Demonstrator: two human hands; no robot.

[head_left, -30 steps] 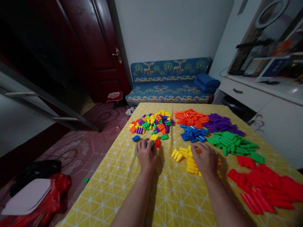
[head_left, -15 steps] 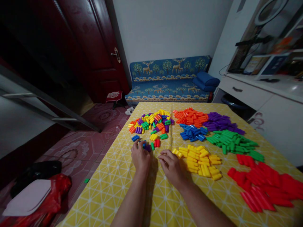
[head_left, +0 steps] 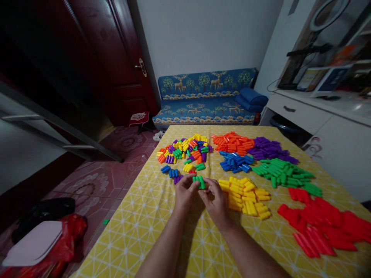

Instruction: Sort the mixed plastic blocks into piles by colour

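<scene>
Between my two hands is a small green ridged plastic block (head_left: pixel 199 181). My left hand (head_left: pixel 184 193) pinches its left side, and my right hand (head_left: pixel 215 197) grips its right side. Just beyond my left hand lie a purple block (head_left: pixel 177 179), a blue block (head_left: pixel 173 173) and another blue block (head_left: pixel 165 169). A red block (head_left: pixel 191 172) shows partly behind my fingers. Past it are a yellow block (head_left: pixel 188 167) and a loose green block (head_left: pixel 200 166). The yellow pile (head_left: pixel 246 197) sits right beside my right hand.
A mixed-colour pile (head_left: pixel 185 148) lies at the table's far left. Sorted piles of orange (head_left: pixel 233 143), purple (head_left: pixel 271 150), blue (head_left: pixel 235 162), green (head_left: pixel 284 173) and red (head_left: pixel 324 222) blocks spread along the right. A patterned sofa (head_left: pixel 203 110) stands behind the patterned yellow tablecloth (head_left: pixel 139 231).
My left hand has left the blue and purple blocks and moved right, towards my right hand. A green block from the table is now lifted between both hands.
</scene>
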